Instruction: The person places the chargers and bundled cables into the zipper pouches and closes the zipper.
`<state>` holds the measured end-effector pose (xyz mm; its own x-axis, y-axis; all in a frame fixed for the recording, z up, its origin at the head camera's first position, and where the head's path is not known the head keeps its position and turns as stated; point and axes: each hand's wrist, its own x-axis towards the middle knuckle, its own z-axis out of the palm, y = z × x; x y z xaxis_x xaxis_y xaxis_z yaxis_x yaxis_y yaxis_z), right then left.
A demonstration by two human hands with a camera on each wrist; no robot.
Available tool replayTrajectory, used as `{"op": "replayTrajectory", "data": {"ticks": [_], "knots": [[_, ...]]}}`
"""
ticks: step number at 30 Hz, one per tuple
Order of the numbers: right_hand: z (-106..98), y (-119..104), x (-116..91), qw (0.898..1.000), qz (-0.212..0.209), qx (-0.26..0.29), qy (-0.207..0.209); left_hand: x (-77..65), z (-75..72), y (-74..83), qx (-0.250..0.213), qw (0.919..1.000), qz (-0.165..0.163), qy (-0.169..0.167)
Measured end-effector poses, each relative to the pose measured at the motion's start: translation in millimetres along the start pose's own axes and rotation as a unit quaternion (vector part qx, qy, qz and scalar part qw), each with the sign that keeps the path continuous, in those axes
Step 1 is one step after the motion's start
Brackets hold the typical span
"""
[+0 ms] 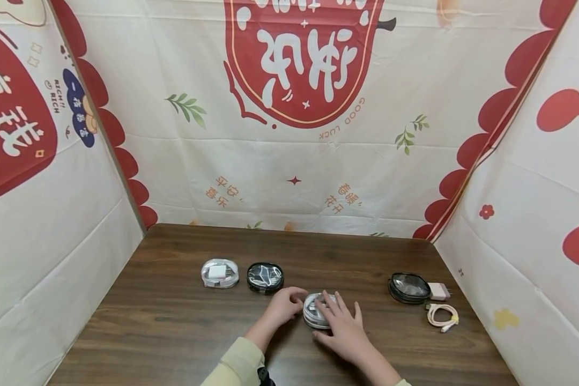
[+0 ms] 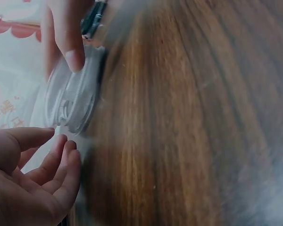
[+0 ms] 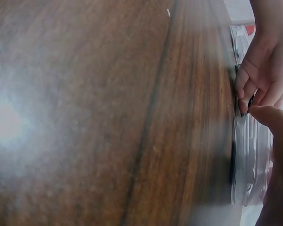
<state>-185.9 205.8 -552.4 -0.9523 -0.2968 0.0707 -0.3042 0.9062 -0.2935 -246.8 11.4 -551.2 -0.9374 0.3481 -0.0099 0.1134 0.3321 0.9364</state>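
Note:
A clear oval zip pouch with pale trim sits on the table between both hands, with white contents visible inside. My right hand holds it from the right, fingers spread over the top and thumb at the near side. Its zipper runs along the side wall, seen on the pouch in the left wrist view. At the pouch's left end is my left hand, fingers loosely curled. The left thumb and fingertips stand slightly apart, close to that end, with nothing visible between them.
Left of the hands lie a clear pouch holding a white charger and a black-trimmed pouch. At the right are another black-trimmed pouch, a white charger and a coiled cream cable. Printed cloth walls enclose the table.

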Motion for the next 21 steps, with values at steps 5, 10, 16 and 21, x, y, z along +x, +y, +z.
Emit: {"op": "replayTrajectory", "data": {"ticks": [5, 10, 16, 21], "knots": [[1.6, 2.5, -0.8, 1.0, -0.01, 0.021, -0.013, 10.0, 0.4, -2.8, 0.072, 0.9973, 0.009, -0.011], [2.5, 3.1, 0.0, 0.999, -0.021, 0.046, -0.017, 19.3, -0.2, -5.1, 0.153, 0.9878, 0.029, -0.004], [4.0, 4.1, -1.2, 0.999, -0.03, 0.043, -0.002, 24.2, 2.9, -5.5, 0.185, 0.9821, 0.034, -0.006], [2.2, 6.9, -3.2, 0.999, -0.029, 0.037, -0.014, 27.4, 7.3, -3.2, 0.156, 0.9862, 0.049, -0.025]]}}
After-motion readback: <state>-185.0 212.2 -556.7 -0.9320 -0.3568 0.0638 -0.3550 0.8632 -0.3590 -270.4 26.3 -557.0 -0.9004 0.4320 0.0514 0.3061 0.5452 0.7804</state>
